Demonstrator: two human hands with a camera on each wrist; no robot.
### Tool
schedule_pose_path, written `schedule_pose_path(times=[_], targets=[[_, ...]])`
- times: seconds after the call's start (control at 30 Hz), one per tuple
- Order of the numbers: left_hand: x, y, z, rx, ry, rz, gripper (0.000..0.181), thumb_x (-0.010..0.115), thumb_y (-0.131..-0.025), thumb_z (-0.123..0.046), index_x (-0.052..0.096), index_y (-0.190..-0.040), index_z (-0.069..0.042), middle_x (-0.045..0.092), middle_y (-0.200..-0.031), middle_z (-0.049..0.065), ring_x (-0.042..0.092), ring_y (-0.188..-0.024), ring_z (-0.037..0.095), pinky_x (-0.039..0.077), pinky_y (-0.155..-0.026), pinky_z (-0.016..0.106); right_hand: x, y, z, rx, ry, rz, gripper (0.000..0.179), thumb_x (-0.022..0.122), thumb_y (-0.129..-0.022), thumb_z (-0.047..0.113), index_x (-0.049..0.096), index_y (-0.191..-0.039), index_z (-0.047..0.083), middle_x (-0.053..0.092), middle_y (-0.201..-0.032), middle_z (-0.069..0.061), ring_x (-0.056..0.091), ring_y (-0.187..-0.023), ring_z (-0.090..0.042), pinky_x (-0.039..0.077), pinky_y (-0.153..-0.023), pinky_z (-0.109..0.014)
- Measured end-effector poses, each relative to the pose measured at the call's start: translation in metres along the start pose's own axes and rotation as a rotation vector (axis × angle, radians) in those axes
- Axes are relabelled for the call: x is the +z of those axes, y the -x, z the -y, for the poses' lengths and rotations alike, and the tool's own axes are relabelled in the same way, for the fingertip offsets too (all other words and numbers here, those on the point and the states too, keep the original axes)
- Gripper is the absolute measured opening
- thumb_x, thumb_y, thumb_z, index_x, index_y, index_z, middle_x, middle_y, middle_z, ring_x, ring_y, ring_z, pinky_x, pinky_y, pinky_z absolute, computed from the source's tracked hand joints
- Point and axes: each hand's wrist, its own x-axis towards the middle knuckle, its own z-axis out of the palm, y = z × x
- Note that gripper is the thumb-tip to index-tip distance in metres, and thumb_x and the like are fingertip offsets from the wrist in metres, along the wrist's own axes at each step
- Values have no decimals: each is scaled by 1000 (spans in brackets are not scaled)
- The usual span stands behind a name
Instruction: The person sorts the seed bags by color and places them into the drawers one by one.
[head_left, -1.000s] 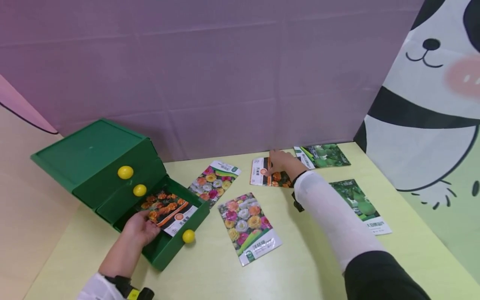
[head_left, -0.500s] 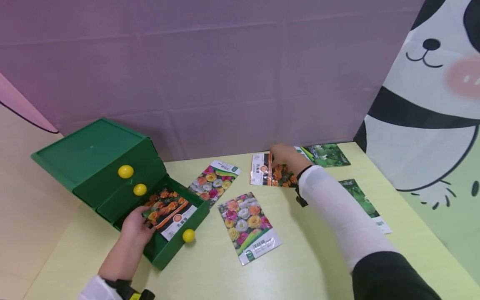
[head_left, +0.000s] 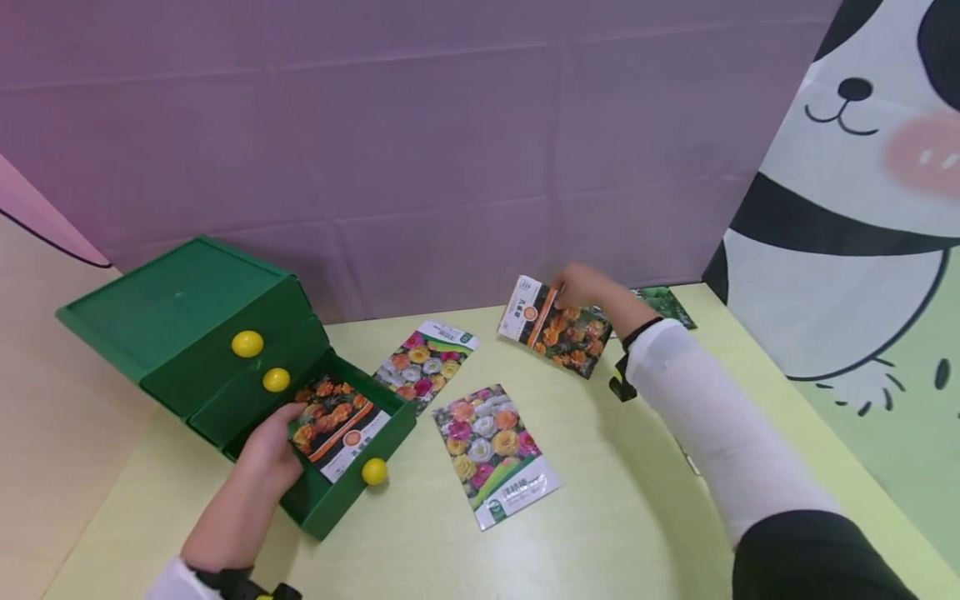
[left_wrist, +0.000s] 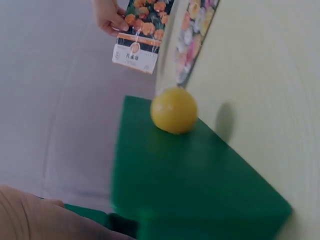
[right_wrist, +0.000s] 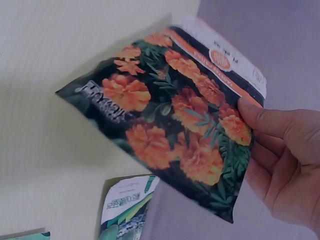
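My right hand (head_left: 588,287) pinches a marigold seed packet (head_left: 566,333) by its edge near the back wall, tilted up from the table. In the right wrist view the thumb lies across the front of this packet (right_wrist: 175,115), with the other fingers behind. My left hand (head_left: 266,458) reaches over the side of a green pulled-out drawer (head_left: 330,510). A second marigold packet (head_left: 341,417) lies flat in that drawer, my left fingertips right at its left edge. Most of these fingers are hidden, so I cannot tell whether they grip it.
The drawer belongs to a green cabinet (head_left: 180,308) with yellow ball knobs (head_left: 247,343). Two rose-like flower packets (head_left: 495,454) lie mid-table. A green-fruit packet (head_left: 667,304) at the back right is partly behind my right arm. A purple cloth wall (head_left: 442,167) closes the back.
My right hand has taken hold of the marigold packet at the back and lifted it to a tilt. The left hand's packet has settled flatter in the drawer. My right forearm has shifted right.
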Motion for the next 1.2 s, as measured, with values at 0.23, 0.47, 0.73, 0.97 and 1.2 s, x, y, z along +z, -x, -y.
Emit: schedule_pose_path(times=[0.23,0.47,0.73,0.97,1.2], targets=[[16,19,4,81,-169,91,73,29,-104,-44,-20,-153,-24,-9,-164,3,2,-150,24,10,-123,40,-9,17,-8,78,-155,-114,37,64,-92,14,59,-122,-7,62,-120,-27,59,-109,-41,51,-90,-50],[38,37,17,219,-173,64,66,32,-105,-40,-14,-151,-40,-22,-160,-10,-11,-150,19,2,-122,45,4,37,3,121,-411,-234,43,66,-93,18,56,-130,1,63,-120,-25,63,-105,-36,53,-85,-45],[64,39,26,353,-117,93,69,40,-103,-41,-11,-150,-49,-1,-164,-5,24,-148,19,31,-115,44,31,58,36,189,-746,-234,52,66,-93,21,49,-141,10,64,-124,-21,64,-108,-32,54,-70,-27],[84,33,35,390,-109,195,71,41,-104,-34,-10,-153,-41,13,-163,3,37,-141,25,44,-105,43,55,74,74,184,-944,-155,50,67,-92,21,52,-138,12,66,-122,-19,68,-98,-22,57,-82,-36],[97,23,46,392,-101,352,77,46,-103,-27,-10,-154,-37,13,-162,13,33,-141,40,44,-104,48,72,90,102,170,-987,-108,48,69,-91,20,53,-136,11,68,-118,-18,69,-94,-19,57,-78,-34]])
